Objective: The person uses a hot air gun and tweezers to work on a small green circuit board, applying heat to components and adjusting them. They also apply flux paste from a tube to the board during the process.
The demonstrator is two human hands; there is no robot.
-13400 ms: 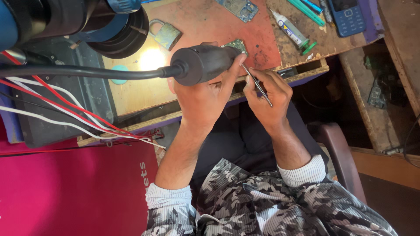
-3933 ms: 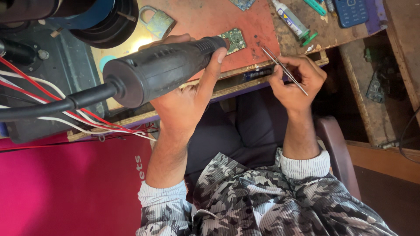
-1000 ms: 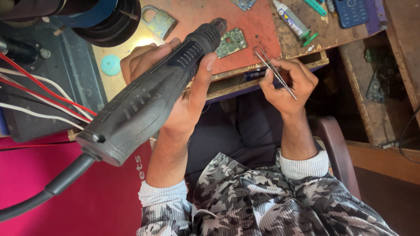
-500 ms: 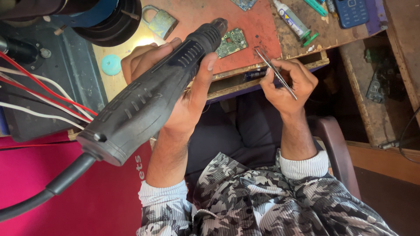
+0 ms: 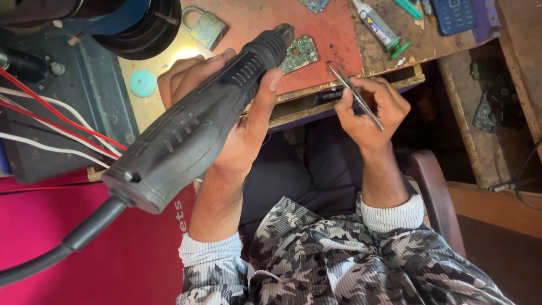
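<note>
Near edge of worktop point(image 5: 339, 90): both hands crowd it; the left hand point(image 5: 237, 113) holds the black hot-air tool point(image 5: 197, 130) slanting over it, the right hand point(image 5: 370, 107) holds tweezers point(image 5: 354, 96).
Between the hands: a narrow gap over the red mat point(image 5: 327, 34), with the small circuit board point(image 5: 299, 53) lying in it.
Far edge: padlock point(image 5: 206, 25), glue tube point(image 5: 377, 25) and phone point(image 5: 454, 14) sit along it.
Left end: dark machine point(image 5: 68, 118) and red and white wires point(image 5: 56, 124) block passage.
</note>
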